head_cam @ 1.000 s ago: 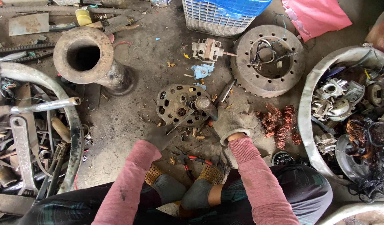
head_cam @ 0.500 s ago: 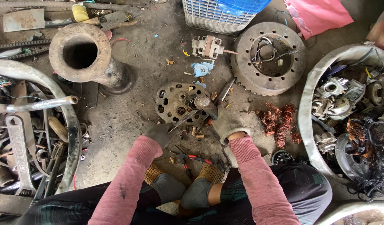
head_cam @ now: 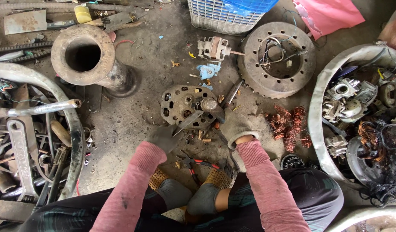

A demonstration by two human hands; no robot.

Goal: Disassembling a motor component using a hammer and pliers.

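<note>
The round, perforated, rust-brown metal motor end plate (head_cam: 184, 106) lies flat on the dirty concrete floor (head_cam: 133, 124), straight ahead of both hands and just beyond them. The gloved left hand (head_cam: 162, 138) is closed around the handle end of a flat grey metal blade (head_cam: 188, 122), whose long axis slants up and to the right, its tip resting on the plate's near edge. The gloved right hand (head_cam: 235, 125) is closed on the shaft of a dark steel hammer (head_cam: 211, 105), whose head sits over the right side of the plate, touching or just above it; I cannot tell which. Both hands are about equally near the plate, 1 at each side of its near rim.

Red-handled pliers (head_cam: 197, 163) lie on the floor between the person's feet. A loose pile of coppery wire coils (head_cam: 289, 123) sits just right of the right hand. Farther off stand a large toothed rusty drum (head_cam: 278, 59), a small grey motor core with a shaft (head_cam: 215, 49), a white plastic slatted basket (head_cam: 223, 17) holding a blue plastic bag (head_cam: 249, 5), a pink cloth (head_cam: 327, 14), and a rusty flanged pipe stand (head_cam: 87, 58). No readable label or sign shows.
</note>
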